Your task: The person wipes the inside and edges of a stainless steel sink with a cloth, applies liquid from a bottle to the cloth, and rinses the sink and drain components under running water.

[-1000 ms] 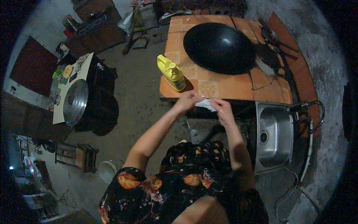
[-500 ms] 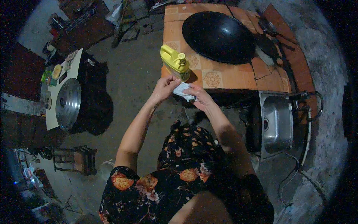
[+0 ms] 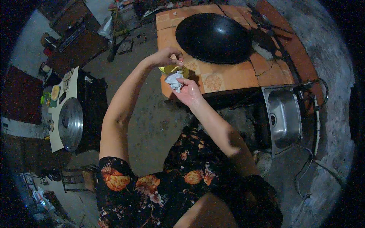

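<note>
- Right hand (image 3: 189,91): grip closed on a crumpled white cloth (image 3: 174,80), which is pinched between thumb and fingers and pressed against the side of a yellow bottle (image 3: 172,70).
- Left hand (image 3: 167,57): fingers curled together over the top of the yellow bottle; the cap itself is hidden by the fingers.
- Yellow bottle: stood at the near left corner of the counter (image 3: 232,78), largely covered by both hands; only part of its yellow body is seen between them.
- White cloth: held just at the counter's near edge, touching the bottle's lower side.
- Counter: surfaced in orange tiles, some patterned.
- Black wok (image 3: 214,37): set on the counter behind the bottle, near but apart from it, taking up most of the middle.
- Dark utensils (image 3: 266,26): laid at the far right of the counter, beside the wok; details too dim to tell.
- Steel sink (image 3: 284,118): joined to the counter's near right corner, with a tap (image 3: 310,85) at its far right side.
- Round metal lid (image 3: 71,124): laid on a low stand well to the left, across the floor.
</note>
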`<state>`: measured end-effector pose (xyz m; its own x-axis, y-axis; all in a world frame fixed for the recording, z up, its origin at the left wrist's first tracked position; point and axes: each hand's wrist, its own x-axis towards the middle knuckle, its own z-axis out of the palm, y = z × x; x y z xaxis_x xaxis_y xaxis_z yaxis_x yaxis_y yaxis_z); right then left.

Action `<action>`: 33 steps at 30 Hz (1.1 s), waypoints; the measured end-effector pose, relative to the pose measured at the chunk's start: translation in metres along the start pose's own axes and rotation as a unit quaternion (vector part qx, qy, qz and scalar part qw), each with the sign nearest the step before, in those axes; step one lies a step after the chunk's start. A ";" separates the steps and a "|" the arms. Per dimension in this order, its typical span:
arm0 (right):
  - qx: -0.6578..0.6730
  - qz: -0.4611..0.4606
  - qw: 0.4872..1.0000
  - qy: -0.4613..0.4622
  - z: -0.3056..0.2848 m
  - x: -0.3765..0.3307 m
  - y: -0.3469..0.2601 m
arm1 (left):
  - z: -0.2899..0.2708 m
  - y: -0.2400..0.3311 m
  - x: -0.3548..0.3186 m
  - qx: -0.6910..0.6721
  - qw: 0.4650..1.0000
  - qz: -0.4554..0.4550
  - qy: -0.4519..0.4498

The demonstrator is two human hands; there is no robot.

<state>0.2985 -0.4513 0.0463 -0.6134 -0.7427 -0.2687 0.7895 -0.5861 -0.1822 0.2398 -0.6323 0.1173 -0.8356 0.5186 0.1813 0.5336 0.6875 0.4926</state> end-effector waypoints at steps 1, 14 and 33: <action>0.012 -0.006 1.000 -0.003 -0.003 -0.001 -0.001 | 0.005 0.001 0.003 -0.085 0.996 -0.028 -0.013; 0.035 -0.020 0.999 -0.002 0.012 -0.004 0.000 | 0.020 -0.019 -0.002 -0.233 0.957 -0.168 -0.044; -0.028 -0.028 0.998 -0.040 0.002 -0.001 0.000 | 0.011 -0.013 -0.005 -0.109 0.986 -0.121 -0.044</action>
<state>0.2992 -0.4510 0.0490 -0.6548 -0.7339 -0.1806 0.7524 -0.6101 -0.2485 0.2384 -0.6378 0.1009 -0.9149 0.4023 -0.0341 0.2716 0.6756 0.6854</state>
